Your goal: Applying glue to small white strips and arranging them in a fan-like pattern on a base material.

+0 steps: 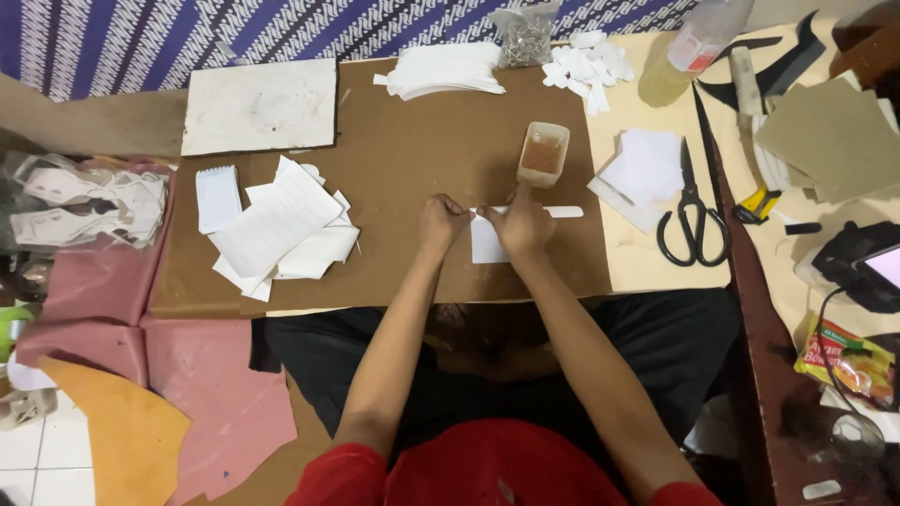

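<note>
On the brown board (pixel 394 169) both my hands press down on a white paper piece (pixel 486 245) with a long narrow white strip (pixel 561 212) lying across its top. My left hand (pixel 441 223) pinches the strip's left end with closed fingers. My right hand (pixel 521 227) rests on the paper and strip, fingers curled, index finger pointing up toward a small plastic tub of brownish glue (pixel 543 154) just beyond it.
A pile of white cut pieces (pixel 281 230) and a small notepad (pixel 217 198) lie left. White stacks (pixel 441 70) and a bag of small metal parts (pixel 523 37) sit at the far edge. Black scissors (pixel 692 211), white sheets (pixel 645 169), a bottle (pixel 698 42) lie right.
</note>
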